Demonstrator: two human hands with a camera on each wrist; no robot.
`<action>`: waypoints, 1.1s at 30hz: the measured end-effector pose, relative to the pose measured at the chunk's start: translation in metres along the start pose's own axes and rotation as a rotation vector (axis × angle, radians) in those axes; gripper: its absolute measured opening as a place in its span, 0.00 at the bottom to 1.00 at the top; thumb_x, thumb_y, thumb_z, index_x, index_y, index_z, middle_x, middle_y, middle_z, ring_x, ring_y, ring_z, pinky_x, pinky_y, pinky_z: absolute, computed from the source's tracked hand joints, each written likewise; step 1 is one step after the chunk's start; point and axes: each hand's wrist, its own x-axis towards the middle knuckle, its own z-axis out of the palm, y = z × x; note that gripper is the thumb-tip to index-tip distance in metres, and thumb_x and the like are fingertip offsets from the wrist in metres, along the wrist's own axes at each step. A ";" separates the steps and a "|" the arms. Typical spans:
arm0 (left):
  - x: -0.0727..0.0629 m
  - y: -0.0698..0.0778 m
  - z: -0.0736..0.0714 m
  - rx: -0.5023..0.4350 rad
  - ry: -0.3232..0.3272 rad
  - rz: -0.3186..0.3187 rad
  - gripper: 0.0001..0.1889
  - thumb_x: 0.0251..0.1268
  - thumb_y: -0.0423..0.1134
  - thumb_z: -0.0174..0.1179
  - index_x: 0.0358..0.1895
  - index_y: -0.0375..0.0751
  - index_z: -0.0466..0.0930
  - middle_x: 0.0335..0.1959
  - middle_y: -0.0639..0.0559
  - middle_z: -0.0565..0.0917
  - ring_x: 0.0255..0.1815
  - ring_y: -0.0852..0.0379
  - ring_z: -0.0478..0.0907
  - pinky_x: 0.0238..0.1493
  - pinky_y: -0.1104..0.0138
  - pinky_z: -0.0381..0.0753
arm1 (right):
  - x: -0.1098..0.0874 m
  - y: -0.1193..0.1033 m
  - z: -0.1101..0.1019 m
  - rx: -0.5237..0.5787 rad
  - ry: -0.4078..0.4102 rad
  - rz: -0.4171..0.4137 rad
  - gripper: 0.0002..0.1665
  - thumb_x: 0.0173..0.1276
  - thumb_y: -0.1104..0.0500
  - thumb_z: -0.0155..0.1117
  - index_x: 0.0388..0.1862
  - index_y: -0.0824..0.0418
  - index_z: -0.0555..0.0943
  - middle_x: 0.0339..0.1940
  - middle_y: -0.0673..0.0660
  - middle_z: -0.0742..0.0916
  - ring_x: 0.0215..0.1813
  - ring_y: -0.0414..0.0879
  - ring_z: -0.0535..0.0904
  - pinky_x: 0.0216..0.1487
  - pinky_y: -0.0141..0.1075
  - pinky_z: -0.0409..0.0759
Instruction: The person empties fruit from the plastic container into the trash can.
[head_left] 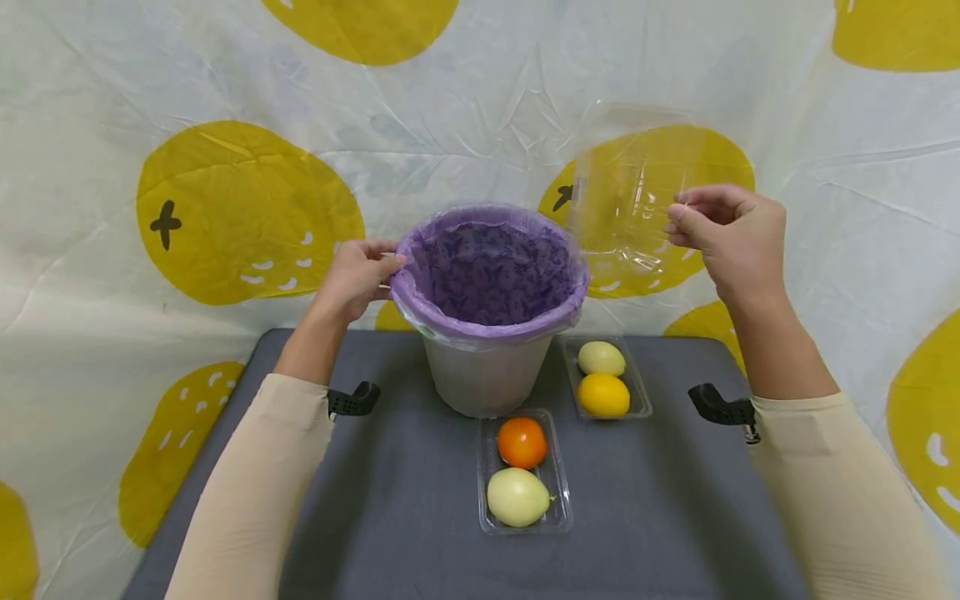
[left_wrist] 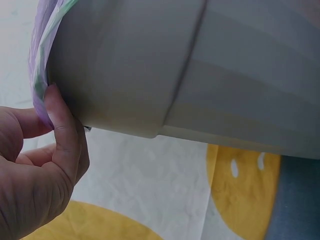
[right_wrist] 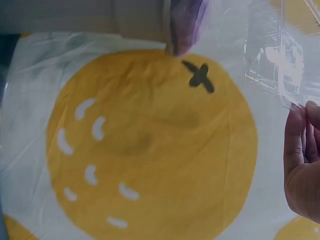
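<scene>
A pale trash bin (head_left: pixel 483 375) with a purple bag (head_left: pixel 491 321) folded over its rim stands at the table's far side. My left hand (head_left: pixel 354 279) pinches the bin's lined rim on its left, thumb and fingers on either side, as the left wrist view also shows. Beyond the bin's right side, my right hand (head_left: pixel 738 237) holds a clear plastic container (head_left: pixel 633 192) up in the air by its edge. In the right wrist view part of that clear container (right_wrist: pixel 275 55) shows above the fingertips.
In front of the bin lies a clear tray (head_left: pixel 561 521) with an orange fruit (head_left: pixel 522 442) and a pale yellow-green fruit (head_left: pixel 517 497). Right of the bin, another clear tray (head_left: pixel 637 404) holds a yellow fruit (head_left: pixel 603 395) and a pale fruit (head_left: pixel 601 358). A patterned cloth (head_left: pixel 465 108) hangs behind the grey table (head_left: pixel 637 517).
</scene>
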 end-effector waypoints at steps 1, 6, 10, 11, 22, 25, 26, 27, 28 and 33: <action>0.000 0.000 0.000 0.001 -0.003 0.000 0.24 0.79 0.39 0.58 0.73 0.36 0.73 0.39 0.49 0.84 0.32 0.58 0.86 0.36 0.68 0.89 | -0.002 0.001 -0.005 0.005 0.009 0.010 0.12 0.58 0.70 0.79 0.40 0.73 0.87 0.31 0.55 0.89 0.25 0.43 0.87 0.31 0.31 0.87; -0.001 -0.001 0.000 -0.009 -0.015 -0.012 0.25 0.79 0.38 0.58 0.74 0.36 0.72 0.39 0.49 0.84 0.31 0.58 0.86 0.35 0.68 0.89 | -0.017 0.009 -0.033 0.026 0.058 0.060 0.13 0.58 0.71 0.78 0.41 0.74 0.87 0.33 0.54 0.90 0.25 0.43 0.87 0.31 0.30 0.87; -0.002 -0.001 -0.001 -0.012 -0.017 -0.012 0.25 0.79 0.38 0.58 0.74 0.35 0.71 0.39 0.50 0.84 0.30 0.59 0.85 0.34 0.69 0.89 | -0.027 0.019 -0.057 0.003 0.079 0.098 0.12 0.59 0.71 0.78 0.42 0.72 0.88 0.32 0.52 0.91 0.25 0.42 0.88 0.31 0.29 0.87; -0.002 -0.001 -0.001 -0.012 -0.017 -0.011 0.25 0.79 0.38 0.58 0.74 0.34 0.71 0.38 0.51 0.84 0.30 0.59 0.85 0.34 0.69 0.88 | -0.029 0.022 -0.063 -0.013 0.083 0.114 0.12 0.59 0.70 0.78 0.42 0.71 0.88 0.32 0.52 0.91 0.25 0.41 0.88 0.31 0.29 0.87; -0.001 0.000 -0.001 -0.016 -0.016 -0.016 0.26 0.79 0.38 0.58 0.75 0.35 0.70 0.38 0.51 0.84 0.30 0.60 0.85 0.34 0.69 0.88 | -0.045 0.056 -0.134 -0.196 0.089 0.276 0.05 0.66 0.66 0.73 0.39 0.58 0.90 0.32 0.42 0.91 0.27 0.35 0.87 0.32 0.24 0.85; 0.000 0.000 -0.002 -0.020 -0.014 -0.016 0.26 0.78 0.37 0.58 0.75 0.35 0.70 0.38 0.51 0.84 0.30 0.60 0.85 0.34 0.69 0.88 | -0.046 0.067 -0.149 -0.282 0.088 0.324 0.05 0.68 0.63 0.71 0.39 0.54 0.90 0.31 0.39 0.90 0.28 0.33 0.87 0.32 0.23 0.85; 0.000 0.000 -0.002 -0.021 -0.013 -0.017 0.26 0.78 0.37 0.58 0.75 0.35 0.70 0.39 0.50 0.84 0.30 0.60 0.85 0.34 0.69 0.88 | -0.046 0.070 -0.154 -0.306 0.090 0.344 0.04 0.69 0.62 0.71 0.39 0.52 0.89 0.31 0.38 0.89 0.28 0.32 0.86 0.32 0.23 0.85; 0.001 0.000 -0.002 -0.022 -0.012 -0.019 0.26 0.78 0.37 0.58 0.75 0.35 0.70 0.40 0.50 0.83 0.30 0.60 0.85 0.34 0.70 0.88 | -0.047 0.074 -0.158 -0.316 0.093 0.363 0.04 0.69 0.61 0.71 0.38 0.51 0.89 0.31 0.37 0.89 0.28 0.32 0.86 0.32 0.23 0.85; 0.001 0.000 -0.002 -0.020 -0.014 -0.022 0.26 0.78 0.38 0.58 0.75 0.36 0.70 0.42 0.49 0.83 0.30 0.60 0.85 0.34 0.70 0.88 | -0.047 0.079 -0.163 -0.321 0.097 0.384 0.05 0.69 0.60 0.71 0.37 0.49 0.89 0.31 0.36 0.89 0.28 0.32 0.86 0.32 0.23 0.85; 0.000 0.002 -0.001 -0.013 -0.020 -0.032 0.27 0.79 0.38 0.57 0.76 0.37 0.68 0.51 0.45 0.79 0.32 0.60 0.84 0.35 0.71 0.88 | -0.051 0.103 -0.184 -0.385 0.111 0.460 0.09 0.71 0.58 0.70 0.33 0.42 0.86 0.29 0.31 0.87 0.27 0.31 0.85 0.31 0.23 0.84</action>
